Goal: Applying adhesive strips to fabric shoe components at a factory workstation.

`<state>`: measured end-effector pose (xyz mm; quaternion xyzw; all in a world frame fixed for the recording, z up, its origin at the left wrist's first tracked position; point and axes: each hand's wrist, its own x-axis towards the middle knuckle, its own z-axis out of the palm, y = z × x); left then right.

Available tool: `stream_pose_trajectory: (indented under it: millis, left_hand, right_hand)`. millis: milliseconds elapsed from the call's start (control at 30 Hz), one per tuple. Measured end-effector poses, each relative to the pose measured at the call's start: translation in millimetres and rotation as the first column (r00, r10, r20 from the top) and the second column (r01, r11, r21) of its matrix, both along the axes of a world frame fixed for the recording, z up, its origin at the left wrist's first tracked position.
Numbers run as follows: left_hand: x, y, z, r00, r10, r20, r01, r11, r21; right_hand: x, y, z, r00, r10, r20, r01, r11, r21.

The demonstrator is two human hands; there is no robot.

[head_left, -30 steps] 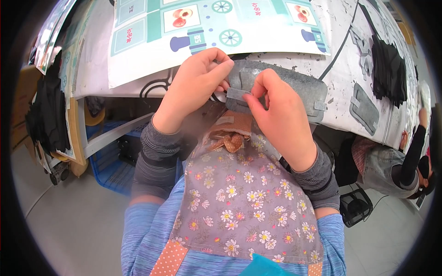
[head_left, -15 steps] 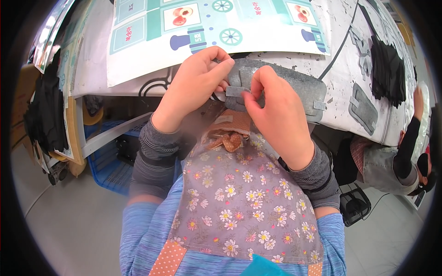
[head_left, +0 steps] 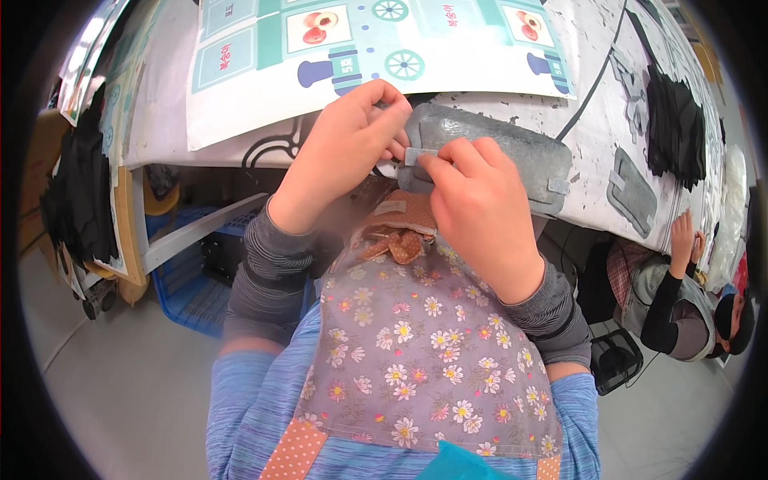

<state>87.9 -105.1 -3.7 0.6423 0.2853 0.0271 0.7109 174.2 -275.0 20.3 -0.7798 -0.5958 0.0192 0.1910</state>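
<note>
A dark grey, fuzzy fabric pad (head_left: 496, 144) with rounded corners lies along the table's near edge. One light grey tab (head_left: 558, 186) sits at its right end. Another small light grey tab (head_left: 416, 156) is at its left end, between my hands. My left hand (head_left: 340, 156) is closed, thumb and fingers pinched at the pad's left end; its fingertips are partly hidden. From the right, my right hand (head_left: 484, 212) has its thumb and bent fingers closed at the left tab, covering part of the pad's lower edge.
A large printed sheet (head_left: 264, 96) covers the table beyond my hands. To the right lie a similar grey pad (head_left: 632, 192), grey scraps (head_left: 630, 88) and a bundle of black strips (head_left: 674, 124). A co-worker (head_left: 680, 312) is at far right; a blue crate (head_left: 188, 288) stands underneath.
My right hand has drawn back slightly toward me, its fingers now lower at the left tab. More of the pad's upper surface shows. The co-worker's raised arm has come down to the table.
</note>
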Motion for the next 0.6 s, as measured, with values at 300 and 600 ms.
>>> stream_pose_trajectory:
  millis: [300,600]
  left_hand:
    - [-28.5,-26.2,-16.6,0.931,0.053,0.361,-0.351,0.405,0.844]
    - [-43.5,-38.0,-18.2,0.97,-0.221,0.1,-0.085,0.075,0.994]
  right_hand:
    - [1.0,-2.7,-3.6,0.997,0.035,0.065,-0.034,0.999,-0.013]
    - [4.5,-7.9,-3.0,0.997,-0.043,-0.069,0.044,0.999,0.015]
